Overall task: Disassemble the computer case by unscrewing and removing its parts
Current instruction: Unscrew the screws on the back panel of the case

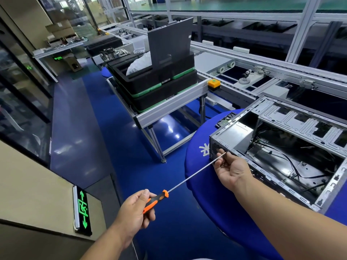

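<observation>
Sideways, the open computer case (285, 147) shows bare metal framing and cables (293, 162).

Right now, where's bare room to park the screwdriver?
Bare blue round table between the computer case and its near rim, below the right hand. Crowded: case interior with cables; stacked black trays fill the side stand. Left hand holds the screwdriver.

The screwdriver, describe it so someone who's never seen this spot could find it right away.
Start at the open computer case on the round blue table. At the case's near corner, the right hand pinches a thin metal shaft running down-left to the left hand. That screwdriver alone has an orange and black handle.
</observation>
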The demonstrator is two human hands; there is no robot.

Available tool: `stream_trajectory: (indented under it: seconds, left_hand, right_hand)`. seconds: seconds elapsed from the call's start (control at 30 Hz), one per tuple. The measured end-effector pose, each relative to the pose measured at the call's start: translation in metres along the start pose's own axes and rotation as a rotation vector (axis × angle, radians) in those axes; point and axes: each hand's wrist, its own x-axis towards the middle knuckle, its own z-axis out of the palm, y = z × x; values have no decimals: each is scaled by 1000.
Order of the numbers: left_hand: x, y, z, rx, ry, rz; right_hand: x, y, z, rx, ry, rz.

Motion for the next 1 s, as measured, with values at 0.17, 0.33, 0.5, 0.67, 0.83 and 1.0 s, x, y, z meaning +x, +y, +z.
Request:
stream_trajectory:
  seconds: [0.17, 0.33, 0.5, 0.67, 0.83, 1.0]
  left_hand:
    - [0, -1, 0, 7, 18, -8]
    - [0, -1, 0, 7, 22, -15]
    - [2, -4, -3, 15, 15, -10]
    - [4, -6, -11, 3, -9, -3]
    - [6, -13, -26, -21, 14, -24]
    - [9, -17, -37, -50, 26, -27]
  right_hand:
    - [1, 0, 2, 66, 7, 20]
    - [2, 3, 6, 114, 35, 30]
    - [5, 7, 7, 139, 42, 28]
    - [4, 10, 4, 151, 28, 9]
    - [5, 14, -4, 80, 27, 4]
    - [11, 20, -21, -42, 105, -7]
